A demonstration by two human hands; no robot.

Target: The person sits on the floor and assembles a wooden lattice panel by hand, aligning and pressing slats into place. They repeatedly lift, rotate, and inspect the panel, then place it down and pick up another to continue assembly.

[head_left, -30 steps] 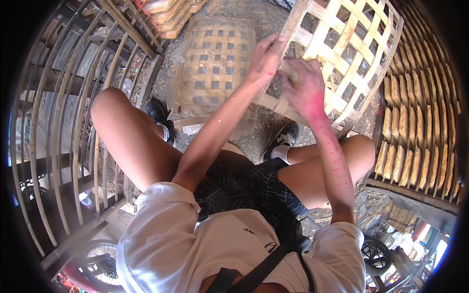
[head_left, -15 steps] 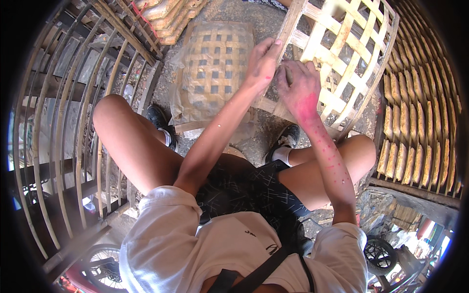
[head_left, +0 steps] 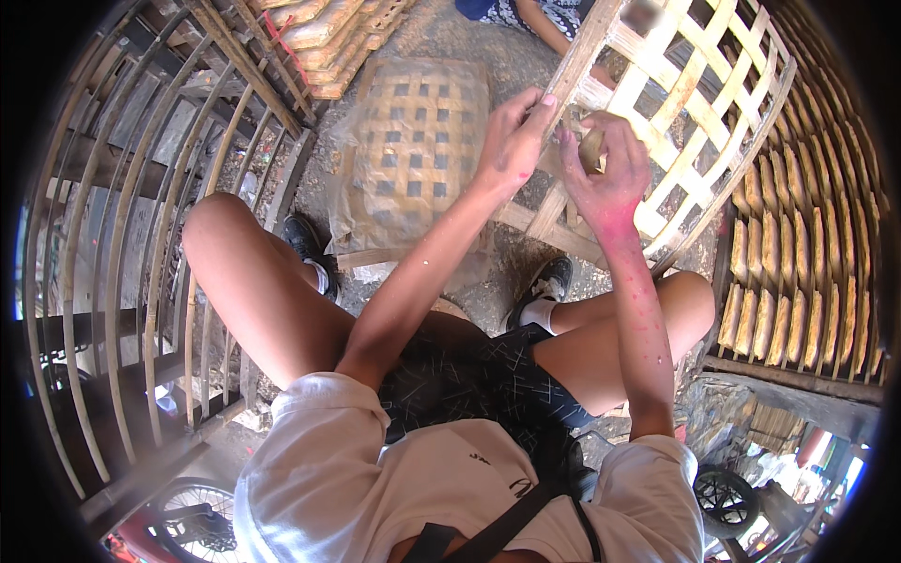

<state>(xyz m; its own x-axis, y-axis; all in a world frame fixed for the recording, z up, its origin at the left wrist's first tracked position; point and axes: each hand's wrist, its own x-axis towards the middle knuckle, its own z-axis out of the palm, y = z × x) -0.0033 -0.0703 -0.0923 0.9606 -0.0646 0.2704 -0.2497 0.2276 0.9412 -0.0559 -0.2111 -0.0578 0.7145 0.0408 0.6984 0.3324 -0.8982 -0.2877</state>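
My left hand (head_left: 519, 141) is closed on the wooden side bar of a woven bamboo panel (head_left: 690, 75), with the thumb along the bar's edge. The panel is a wide lattice of pale strips, tilted up in front of me. Just right of that bar, my right hand (head_left: 612, 174) is curled with thumb and fingers bent toward each other. Between them shows a small tan, curved piece (head_left: 592, 150) whose kind I cannot make out. Pink stain covers the right wrist and spots the forearm.
A second woven panel (head_left: 413, 141), wrapped in clear plastic, lies ahead on the ground. Wooden slats (head_left: 319, 38) are stacked beyond it. A bamboo rail fence (head_left: 122, 263) stands left, racks of tan pieces (head_left: 798, 244) right. Another person's arm (head_left: 544, 23) shows at the top.
My right hand has moved right, away from the bar, and its fingers have parted to show the tan piece. The panel has shifted slightly right. Another person's arm has come into view.
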